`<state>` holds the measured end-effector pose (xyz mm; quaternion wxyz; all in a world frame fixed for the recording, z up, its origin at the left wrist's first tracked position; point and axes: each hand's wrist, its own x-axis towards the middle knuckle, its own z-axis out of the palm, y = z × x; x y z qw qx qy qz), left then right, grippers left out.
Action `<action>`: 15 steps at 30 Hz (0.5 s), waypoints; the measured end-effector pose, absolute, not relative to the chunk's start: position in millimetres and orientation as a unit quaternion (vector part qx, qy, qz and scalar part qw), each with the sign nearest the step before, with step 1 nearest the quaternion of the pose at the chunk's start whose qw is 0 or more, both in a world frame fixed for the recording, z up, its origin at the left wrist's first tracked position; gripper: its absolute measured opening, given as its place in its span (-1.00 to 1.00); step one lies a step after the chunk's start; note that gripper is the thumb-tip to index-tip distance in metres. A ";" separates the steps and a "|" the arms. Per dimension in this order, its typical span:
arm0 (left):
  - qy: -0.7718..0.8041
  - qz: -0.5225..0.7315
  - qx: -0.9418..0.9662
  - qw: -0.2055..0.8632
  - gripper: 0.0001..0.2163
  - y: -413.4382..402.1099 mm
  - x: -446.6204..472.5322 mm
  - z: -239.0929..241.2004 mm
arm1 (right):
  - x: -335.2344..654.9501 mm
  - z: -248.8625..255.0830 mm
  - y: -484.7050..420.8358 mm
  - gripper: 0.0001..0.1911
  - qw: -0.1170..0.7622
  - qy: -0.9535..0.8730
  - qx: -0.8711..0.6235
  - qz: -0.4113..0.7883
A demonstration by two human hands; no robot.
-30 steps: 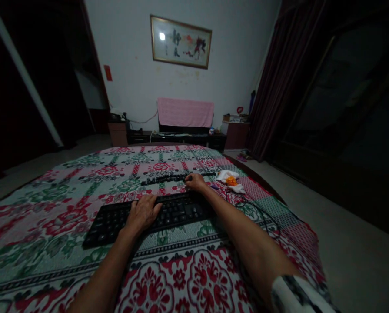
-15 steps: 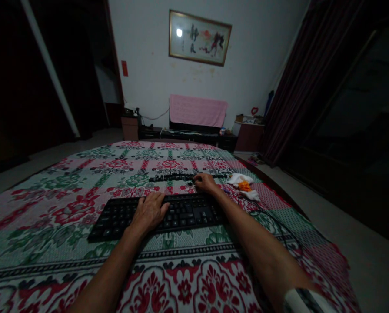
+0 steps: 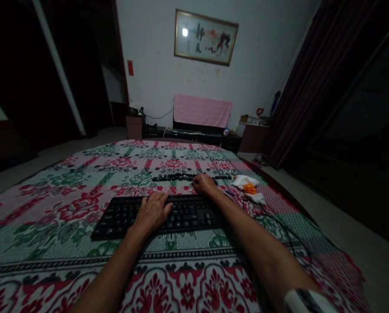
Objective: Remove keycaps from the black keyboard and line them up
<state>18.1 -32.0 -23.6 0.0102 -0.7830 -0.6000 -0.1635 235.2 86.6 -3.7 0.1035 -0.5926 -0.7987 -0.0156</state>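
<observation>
A black keyboard (image 3: 184, 217) lies on the flower-patterned cloth in front of me. My left hand (image 3: 153, 213) rests flat on its middle-left keys, fingers apart. Beyond the keyboard, a long row of small black pieces that look like keycaps (image 3: 168, 177) stretches from left to right. My right hand (image 3: 204, 183) is at this row, with its fingers pinched together and pointing left. A small dark piece, seemingly a keycap, shows at the fingertips; the fingers partly hide it. The right forearm passes over the keyboard's right end.
White crumpled cloth or tissue (image 3: 256, 198) with an orange piece (image 3: 249, 188) lies right of the row, near a thin purple item (image 3: 229, 192). A black cable (image 3: 287, 232) curves along the right side. Farther back, a pink towel (image 3: 202, 111) covers a screen on a low cabinet.
My right hand has turned slightly and drawn its fingers in at the row; the dark piece beside its fingertips is now less visible. The left hand stays on the keyboard. The view has shifted slightly.
</observation>
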 end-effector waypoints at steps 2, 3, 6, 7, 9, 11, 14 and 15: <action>-0.600 -0.167 -0.782 0.013 -0.64 -31.3 18.0 -25.3 | 233.8 -4.7 88.1 -0.76 0.105 -0.796 -0.596 -0.019; -0.601 -0.170 -0.781 0.014 -0.63 -31.0 18.0 -25.9 | 233.3 -5.3 88.9 -0.76 0.107 -0.794 -0.598 -0.021; -0.600 -0.176 -0.781 0.013 -0.64 -30.3 18.1 -26.4 | 232.3 -6.4 91.1 -0.74 0.109 -0.789 -0.604 -0.024; -0.599 -0.176 -0.781 0.012 -0.65 -30.2 18.2 -26.3 | 232.0 -6.3 91.6 -0.74 0.109 -0.789 -0.605 -0.024; -0.598 -0.176 -0.782 0.009 -0.65 -30.2 18.2 -25.9 | 231.5 -5.6 92.1 -0.75 0.108 -0.787 -0.607 -0.024; -0.599 -0.175 -0.782 0.009 -0.66 -30.6 18.3 -25.7 | 230.8 -4.5 92.0 -0.75 0.110 -0.785 -0.609 -0.024; -0.600 -0.171 -0.781 0.015 -0.65 -31.6 18.8 -25.0 | 229.2 -3.3 91.1 -0.75 0.114 -0.782 -0.612 -0.021; -0.600 -0.170 -0.781 0.018 -0.64 -32.1 19.2 -24.6 | 228.6 -3.0 90.8 -0.76 0.116 -0.781 -0.613 -0.020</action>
